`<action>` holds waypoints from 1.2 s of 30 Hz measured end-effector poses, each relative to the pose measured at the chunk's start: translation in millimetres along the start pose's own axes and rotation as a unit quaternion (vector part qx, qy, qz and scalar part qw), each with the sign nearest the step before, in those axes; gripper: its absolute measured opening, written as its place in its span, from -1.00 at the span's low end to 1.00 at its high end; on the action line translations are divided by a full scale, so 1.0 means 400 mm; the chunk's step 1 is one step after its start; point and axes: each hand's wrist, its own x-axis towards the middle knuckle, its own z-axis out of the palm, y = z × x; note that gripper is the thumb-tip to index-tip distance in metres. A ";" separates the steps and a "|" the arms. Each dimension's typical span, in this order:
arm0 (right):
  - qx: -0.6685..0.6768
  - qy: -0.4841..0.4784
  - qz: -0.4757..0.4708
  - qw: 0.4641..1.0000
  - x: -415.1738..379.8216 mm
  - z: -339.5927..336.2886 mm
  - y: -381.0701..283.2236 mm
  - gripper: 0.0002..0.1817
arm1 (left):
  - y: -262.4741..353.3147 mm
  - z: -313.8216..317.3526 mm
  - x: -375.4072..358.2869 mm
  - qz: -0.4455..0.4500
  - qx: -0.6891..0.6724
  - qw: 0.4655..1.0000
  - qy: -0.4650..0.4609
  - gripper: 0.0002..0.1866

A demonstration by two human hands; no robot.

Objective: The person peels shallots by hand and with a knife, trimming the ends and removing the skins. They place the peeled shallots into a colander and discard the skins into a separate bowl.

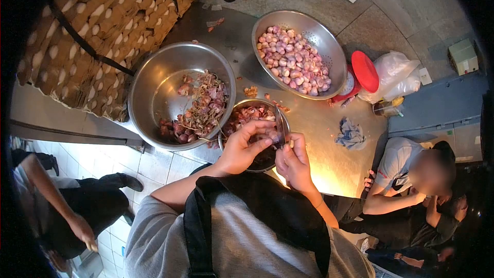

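Note:
My left hand (246, 149) is closed around a shallot (268, 136), partly covered by the fingers. My right hand (294, 163) grips a small knife, whose blade (279, 122) points away from me and lies against or just beside the shallot. Both hands meet over a metal bowl (285, 117) with reddish skins and peelings (247, 115) in it. To its left stands a large steel basin (138, 95), holding unpeeled shallots (208, 98) with dry stalks. Peeled shallots (293, 62) fill part of a perforated steel colander (329, 38) farther back.
A crumpled cloth (351, 134) lies on the steel counter (319, 118) at right. Behind it are a red scale (351, 83), plastic bags (393, 74) and a cup (385, 108). Stacked egg trays (103, 25) rise at back left. People are at the right (399, 170) and left (77, 211).

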 end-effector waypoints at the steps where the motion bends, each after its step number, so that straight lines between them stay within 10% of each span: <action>1: -0.005 -0.007 0.022 1.000 0.000 0.000 -0.008 -0.79 | -0.001 -0.001 0.000 0.002 0.020 1.000 -0.006 -0.68; 23: 0.035 0.025 0.033 0.999 -0.006 -0.061 -0.060 -0.64 | -0.003 -0.024 0.002 -0.142 -0.177 0.974 -0.020 -0.71; 36: -0.085 -0.052 0.001 0.995 -0.024 0.001 0.007 -0.44 | -0.003 -0.013 0.007 -0.019 -0.144 0.988 0.057 -0.66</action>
